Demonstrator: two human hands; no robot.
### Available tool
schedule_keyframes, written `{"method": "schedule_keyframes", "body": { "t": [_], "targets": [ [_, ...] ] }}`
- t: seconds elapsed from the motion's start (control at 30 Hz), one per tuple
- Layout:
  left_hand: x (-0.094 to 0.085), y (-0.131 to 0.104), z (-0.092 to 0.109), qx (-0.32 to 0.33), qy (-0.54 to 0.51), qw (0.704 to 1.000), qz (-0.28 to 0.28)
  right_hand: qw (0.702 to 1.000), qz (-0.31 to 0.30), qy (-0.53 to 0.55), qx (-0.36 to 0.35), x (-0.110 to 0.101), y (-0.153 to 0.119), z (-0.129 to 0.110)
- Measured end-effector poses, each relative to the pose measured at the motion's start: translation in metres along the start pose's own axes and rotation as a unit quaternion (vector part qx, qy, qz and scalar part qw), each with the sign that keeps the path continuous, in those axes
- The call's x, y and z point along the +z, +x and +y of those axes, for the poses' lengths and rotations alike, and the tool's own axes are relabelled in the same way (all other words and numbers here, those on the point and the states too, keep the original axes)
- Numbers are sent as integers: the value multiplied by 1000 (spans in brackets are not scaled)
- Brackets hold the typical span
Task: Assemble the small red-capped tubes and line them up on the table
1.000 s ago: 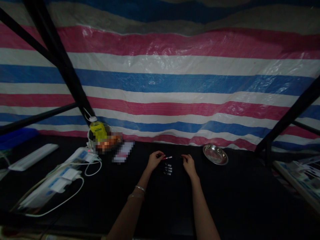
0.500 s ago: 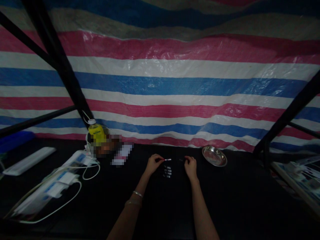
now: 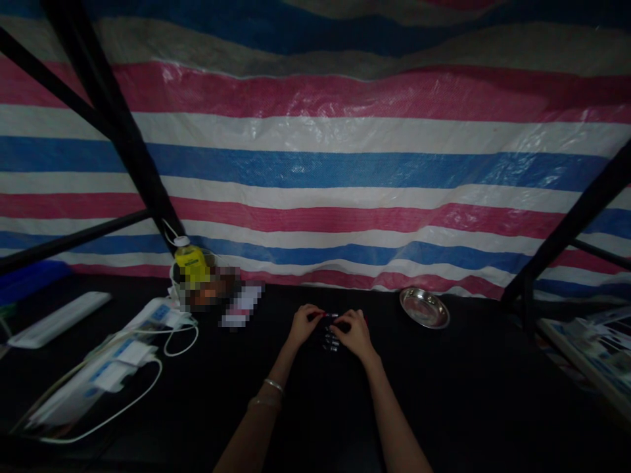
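Left grip (image 3: pixel 304 322) pinches a slim tube (image 3: pixel 334 315) by its red end; right grip (image 3: pixel 355 332), its hold unclear, is beside the silver end. Probably light, stiff, slick; best taken mid-length.

Red/silver pc (image 3: pixel 330 315) in L hand (image 3: pixel 304 324) too small to ID; R hand (image 3: pixel 353 333) grip unclear. Items (image 3: pixel 211 289) by yellow bottle (image 3: pixel 192 261) pixelated. Blue container (image 3: pixel 32 279) cut off, L edge.

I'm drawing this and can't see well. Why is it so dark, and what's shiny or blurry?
Head view: dim light, black table almost swallowing details; glare on the striped sheet and dish; small items by the hands hard to make out.
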State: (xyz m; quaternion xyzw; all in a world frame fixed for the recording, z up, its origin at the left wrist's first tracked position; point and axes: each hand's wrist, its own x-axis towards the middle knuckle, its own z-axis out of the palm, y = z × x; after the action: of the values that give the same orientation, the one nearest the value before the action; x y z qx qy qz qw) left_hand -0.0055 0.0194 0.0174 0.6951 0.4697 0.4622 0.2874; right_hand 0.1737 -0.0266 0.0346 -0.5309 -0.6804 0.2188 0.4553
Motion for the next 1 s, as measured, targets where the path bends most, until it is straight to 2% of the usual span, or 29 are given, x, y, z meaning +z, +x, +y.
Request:
{"method": "schedule_keyframes", "body": {
  "t": [0.17,0.43,0.53,0.63,0.73,0.9,1.0],
  "targets": [
    [1,-1,0,-1,-2,1000,16,999,-49,-11,-3,7,-3,0],
    [3,-2,-2,-18,-19,996,81,998,-46,34,29,7,1,7],
    [-1,-4,-1,-58,-46,986,150,993,-31,105,42,7,3,8],
    [-6,-6,1,-118,-97,960,233,976,-6,199,87,7,6,7],
    [-8,-6,3,-137,-125,949,253,929,13,337,154,7,8,6],
    [-5,-5,4,-109,-112,969,193,773,26,587,239,13,12,5],
    [-5,-5,6,-103,-124,969,186,719,3,643,263,18,12,7]
  ]
}}
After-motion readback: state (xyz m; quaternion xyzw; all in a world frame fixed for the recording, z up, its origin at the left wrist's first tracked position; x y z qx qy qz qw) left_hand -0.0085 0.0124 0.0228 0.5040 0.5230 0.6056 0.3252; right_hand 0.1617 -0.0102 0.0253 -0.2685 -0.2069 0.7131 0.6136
